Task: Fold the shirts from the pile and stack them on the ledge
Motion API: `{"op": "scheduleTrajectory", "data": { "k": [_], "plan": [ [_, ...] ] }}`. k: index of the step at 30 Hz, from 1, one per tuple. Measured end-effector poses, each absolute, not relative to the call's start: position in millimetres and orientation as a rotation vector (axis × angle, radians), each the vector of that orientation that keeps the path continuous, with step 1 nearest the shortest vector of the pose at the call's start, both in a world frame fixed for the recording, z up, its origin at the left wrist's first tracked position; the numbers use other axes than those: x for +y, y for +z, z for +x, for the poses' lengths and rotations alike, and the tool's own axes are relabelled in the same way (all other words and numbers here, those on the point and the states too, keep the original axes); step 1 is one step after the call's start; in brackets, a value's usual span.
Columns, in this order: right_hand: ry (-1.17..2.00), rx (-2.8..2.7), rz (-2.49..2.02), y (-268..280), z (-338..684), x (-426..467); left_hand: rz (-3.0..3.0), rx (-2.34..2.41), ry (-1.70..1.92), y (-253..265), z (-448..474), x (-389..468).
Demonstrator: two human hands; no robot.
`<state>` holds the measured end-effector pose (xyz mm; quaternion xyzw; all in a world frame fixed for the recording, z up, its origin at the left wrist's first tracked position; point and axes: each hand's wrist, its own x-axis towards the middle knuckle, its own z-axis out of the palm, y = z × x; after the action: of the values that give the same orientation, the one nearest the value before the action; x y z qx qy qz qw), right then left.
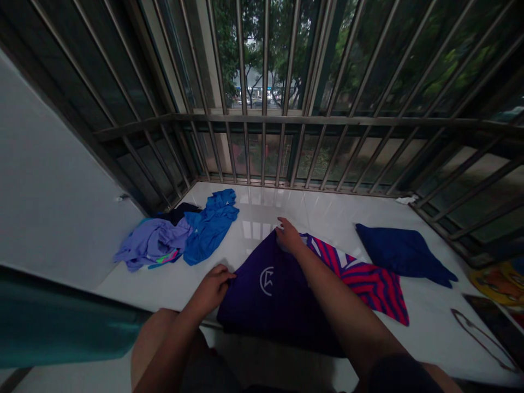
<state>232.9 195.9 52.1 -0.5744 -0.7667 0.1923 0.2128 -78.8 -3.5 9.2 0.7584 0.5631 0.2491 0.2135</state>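
A dark purple shirt (249,278) with a pale round logo lies at the front of the white ledge, its lower part hanging over the edge. My left hand (215,285) pinches its left edge between thumb and fingers. Further up, my right hand (289,236) grips the top corner near the neck opening, one finger sticking out. Beneath and beyond my right forearm spreads a red and purple striped garment (382,289) with white patches. Whether it joins the purple shirt is hidden by the arm.
On the left of the ledge (262,207) sit a rumpled blue garment (210,229) and a lilac one (153,240). A folded navy garment (397,248) lies right, near a dark flat object (497,322) and a cord loop (477,333). Metal window bars (265,153) rise behind.
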Motion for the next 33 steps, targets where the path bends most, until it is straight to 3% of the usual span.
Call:
{"op": "scheduleTrajectory", "data": {
  "k": [6,13,23,29,33],
  "plan": [
    [0.354,-2.279,-1.483,32.7,298.0,87.3,2.234,1.629,0.699,19.5,-44.9,10.4],
    [0.228,-2.332,-1.886,-6.7,351.8,-2.1,2.396,1.579,0.345,6.6,72.1,94.4],
    [0.302,-2.33,-1.803,11.4,349.8,48.1,2.357,1.807,0.274,-7.4,70.1,159.5],
    [0.053,-1.481,-2.316,33.0,418.1,77.1,2.336,1.877,0.239,-7.7,48.0,163.7],
    [0.059,-1.262,-2.429,24.9,465.4,79.5,2.336,1.879,0.248,-8.4,46.9,161.9]
  ]
}}
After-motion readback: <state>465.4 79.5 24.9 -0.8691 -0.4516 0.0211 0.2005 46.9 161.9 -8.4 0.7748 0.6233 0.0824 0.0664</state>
